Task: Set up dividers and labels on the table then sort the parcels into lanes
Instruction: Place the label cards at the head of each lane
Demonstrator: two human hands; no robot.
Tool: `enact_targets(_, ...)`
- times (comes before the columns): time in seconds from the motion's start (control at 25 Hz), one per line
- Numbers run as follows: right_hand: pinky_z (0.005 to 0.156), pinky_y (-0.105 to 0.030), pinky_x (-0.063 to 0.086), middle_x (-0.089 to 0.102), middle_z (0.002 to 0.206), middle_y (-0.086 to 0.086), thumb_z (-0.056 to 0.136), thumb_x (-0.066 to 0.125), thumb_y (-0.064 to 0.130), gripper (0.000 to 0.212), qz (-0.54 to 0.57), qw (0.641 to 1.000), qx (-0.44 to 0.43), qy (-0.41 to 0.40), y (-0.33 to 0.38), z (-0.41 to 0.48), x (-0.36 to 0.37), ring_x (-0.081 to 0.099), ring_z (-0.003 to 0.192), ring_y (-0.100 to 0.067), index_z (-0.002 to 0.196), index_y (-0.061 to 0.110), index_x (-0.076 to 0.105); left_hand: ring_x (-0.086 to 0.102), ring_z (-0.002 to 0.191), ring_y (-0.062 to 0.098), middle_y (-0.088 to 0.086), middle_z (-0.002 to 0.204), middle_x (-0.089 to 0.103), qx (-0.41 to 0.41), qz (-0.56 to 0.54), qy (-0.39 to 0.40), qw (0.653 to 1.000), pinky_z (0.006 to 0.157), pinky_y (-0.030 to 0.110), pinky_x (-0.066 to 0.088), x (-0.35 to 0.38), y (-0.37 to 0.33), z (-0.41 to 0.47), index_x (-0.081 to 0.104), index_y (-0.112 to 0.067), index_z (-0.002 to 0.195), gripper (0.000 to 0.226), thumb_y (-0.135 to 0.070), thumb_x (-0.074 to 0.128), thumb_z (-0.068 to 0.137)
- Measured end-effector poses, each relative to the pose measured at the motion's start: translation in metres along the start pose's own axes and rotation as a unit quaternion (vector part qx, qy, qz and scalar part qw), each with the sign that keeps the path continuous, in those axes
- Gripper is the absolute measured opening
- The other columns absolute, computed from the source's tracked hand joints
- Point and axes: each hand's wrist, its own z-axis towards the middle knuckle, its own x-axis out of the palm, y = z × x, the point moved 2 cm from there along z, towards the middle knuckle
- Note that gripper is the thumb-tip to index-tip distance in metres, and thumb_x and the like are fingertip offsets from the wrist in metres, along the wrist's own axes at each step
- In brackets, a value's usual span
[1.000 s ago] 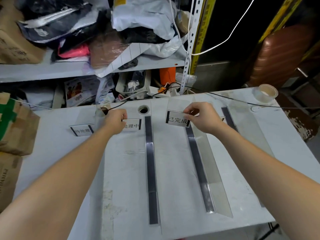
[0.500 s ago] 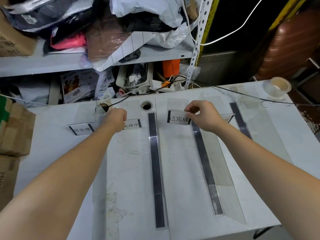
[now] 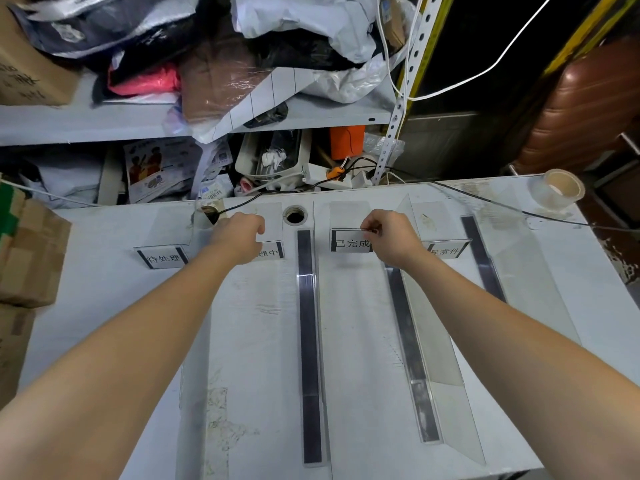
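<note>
Clear acrylic dividers with dark base strips run front to back on the white table (image 3: 363, 341): one in the middle (image 3: 309, 341), one right of it (image 3: 408, 348), one at far right (image 3: 483, 258), and a faint one under my left arm. Four label stands line the far side. My left hand (image 3: 239, 239) covers the second label (image 3: 272, 251), fingers curled on it. My right hand (image 3: 389, 237) pinches the top edge of the third label (image 3: 349, 241). The first label (image 3: 162, 258) and fourth label (image 3: 446, 250) stand free.
A roll of clear tape (image 3: 557, 190) sits at the table's far right corner. A black cable (image 3: 502, 206) crosses the far edge near a round cable hole (image 3: 295, 215). Shelves behind hold piled parcels (image 3: 214, 74). Cardboard boxes (image 3: 27, 251) stand at left.
Both hands stay on their labels; the view has drifted slightly, and the third label now sits a little more upright and squared to the table edge.
</note>
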Motion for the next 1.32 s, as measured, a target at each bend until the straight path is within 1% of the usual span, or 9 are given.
enact_targets(0.2,0.074,-0.027,0.047,0.066,0.091,-0.001,0.092,0.061,-0.002,0.016,0.003,1.0,0.006,0.013,-0.007,0.008,0.017,0.063,0.087,-0.023,0.098,0.009,0.072,0.061,0.108,0.032,0.007,0.122,0.064,-0.006,-0.015,-0.008,1.0,0.084,0.038,0.053,0.0,0.001,-0.006,0.061,-0.024,0.124,0.033,-0.029,0.066,0.093)
enact_targets(0.32,0.072,-0.027,0.048,0.07,0.094,-0.004,0.093,0.06,-0.001,0.017,0.004,0.999,0.027,0.019,-0.013,0.011,0.03,0.064,0.087,-0.024,0.097,0.01,0.072,0.06,0.114,0.031,0.008,0.127,0.063,0.002,-0.026,-0.017,1.0,0.087,0.041,0.054,-0.002,0.004,-0.013,0.056,-0.025,0.135,0.047,-0.027,0.07,0.09)
enact_targets(0.52,0.08,-0.033,0.055,0.073,0.103,-0.009,0.092,0.061,-0.002,0.019,-0.009,0.997,0.074,0.012,-0.024,0.01,0.044,0.067,0.098,-0.029,0.099,0.01,0.073,0.058,0.118,0.03,0.007,0.133,0.06,-0.023,-0.061,-0.027,0.998,0.089,0.045,0.054,-0.007,0.009,-0.026,0.051,-0.026,0.143,0.057,-0.027,0.072,0.091)
enact_targets(0.64,0.084,-0.034,0.055,0.072,0.113,-0.009,0.093,0.063,0.005,0.022,-0.031,0.996,0.077,0.016,-0.017,0.005,0.04,0.066,0.107,-0.03,0.112,0.011,0.071,0.06,0.113,0.029,0.007,0.132,0.061,-0.04,-0.081,-0.039,0.995,0.088,0.046,0.055,-0.015,0.011,-0.036,0.051,-0.026,0.143,0.055,-0.028,0.07,0.092)
enact_targets(0.76,0.088,-0.036,0.054,0.066,0.127,-0.008,0.097,0.064,0.019,0.034,-0.073,0.996,0.037,0.024,0.002,0.001,0.026,0.063,0.114,-0.029,0.131,0.014,0.064,0.054,0.124,0.032,0.007,0.136,0.059,-0.051,-0.068,-0.058,0.995,0.094,0.048,0.052,-0.027,0.01,-0.051,0.05,-0.025,0.144,0.054,-0.03,0.067,0.093)
enact_targets(0.84,0.091,-0.039,0.052,0.066,0.131,-0.007,0.099,0.061,0.029,0.034,-0.139,0.99,-0.014,0.038,0.02,0.0,0.016,0.061,0.118,-0.029,0.132,0.018,0.064,0.052,0.127,0.033,0.007,0.142,0.056,-0.059,-0.05,-0.057,0.995,0.097,0.048,0.051,-0.036,0.01,-0.064,0.048,-0.024,0.146,0.056,-0.032,0.065,0.094)
enact_targets(0.96,0.099,-0.042,0.043,0.063,0.133,-0.005,0.099,0.059,0.041,0.041,-0.229,0.968,-0.085,0.055,0.052,-0.004,0.003,0.054,0.126,-0.028,0.135,0.022,0.06,0.053,0.125,0.032,0.006,0.142,0.053,-0.077,-0.011,-0.052,0.996,0.09,0.043,0.051,-0.051,0.012,-0.092,0.047,-0.023,0.145,0.054,-0.036,0.062,0.094)
enact_targets(1.08,0.099,-0.042,0.043,0.061,0.135,-0.006,0.095,0.063,0.044,0.05,-0.238,0.961,-0.132,0.057,0.089,-0.01,-0.007,0.053,0.128,-0.028,0.139,0.023,0.055,0.052,0.126,0.032,0.007,0.142,0.051,-0.115,0.017,-0.056,0.992,0.094,0.043,0.049,-0.07,0.02,-0.124,0.043,-0.026,0.147,0.056,-0.04,0.059,0.095)
enact_targets(1.32,0.089,-0.041,0.049,0.068,0.12,-0.007,0.087,0.066,0.042,0.051,-0.202,0.955,-0.209,0.054,0.167,-0.027,-0.011,0.06,0.114,-0.031,0.133,0.022,0.057,0.049,0.133,0.032,0.006,0.152,0.045,-0.181,0.029,-0.103,0.978,0.099,0.045,0.047,-0.104,0.058,-0.19,0.037,-0.023,0.153,0.067,-0.049,0.058,0.095)
